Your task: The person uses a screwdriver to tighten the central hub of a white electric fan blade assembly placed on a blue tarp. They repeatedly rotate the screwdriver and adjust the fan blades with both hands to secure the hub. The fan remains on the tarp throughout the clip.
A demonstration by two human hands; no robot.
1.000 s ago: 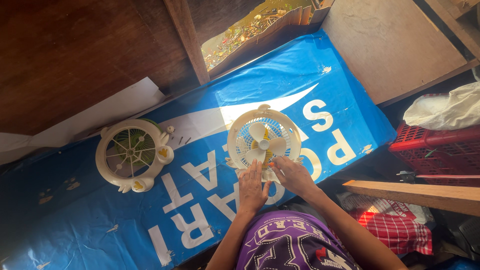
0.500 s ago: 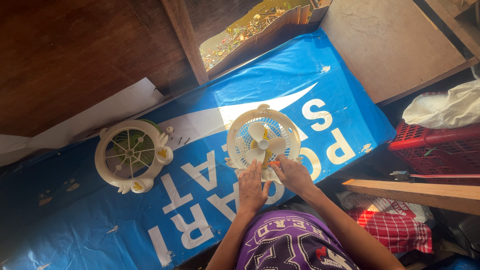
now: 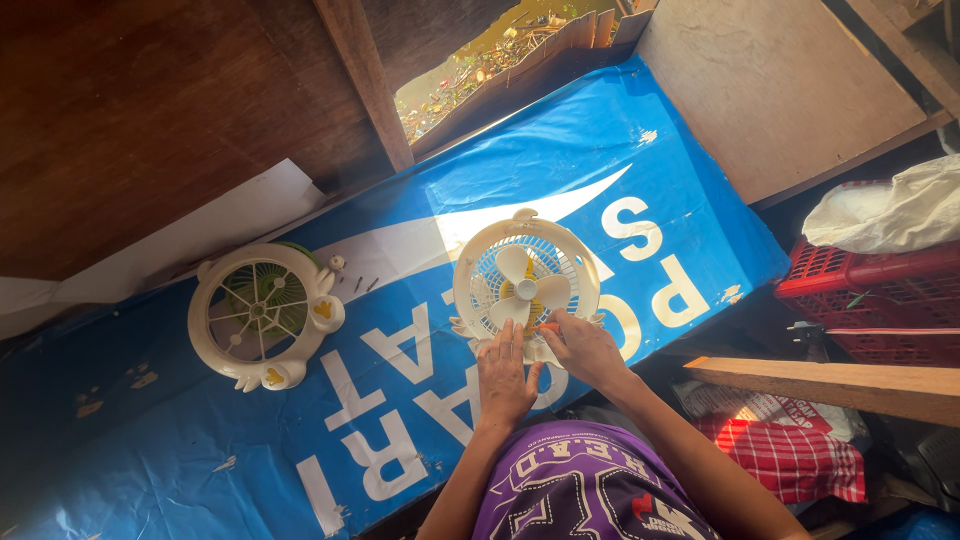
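Note:
A small cream table fan (image 3: pixel 525 282) lies face up on a blue printed sheet (image 3: pixel 420 220), its white blades bare with no front grille. My left hand (image 3: pixel 505 375) rests flat on the sheet at the fan's near edge, fingers together and touching its base. My right hand (image 3: pixel 583 347) holds a small orange-tipped tool (image 3: pixel 546 327) at the fan's lower right rim; most of the tool is hidden in the fingers. The detached cream front grille (image 3: pixel 262 312) lies to the left on the sheet, well away from both hands.
A few small screws (image 3: pixel 360 284) lie between grille and fan. A red plastic crate (image 3: pixel 880 300) with a white bag (image 3: pixel 890 215) stands at the right. A wooden plank (image 3: pixel 840 385) juts in below it. A wooden post (image 3: pixel 365 80) and boards stand behind the sheet.
None of the things has moved. Both hands stay at the fan's near edge with only slight shifts.

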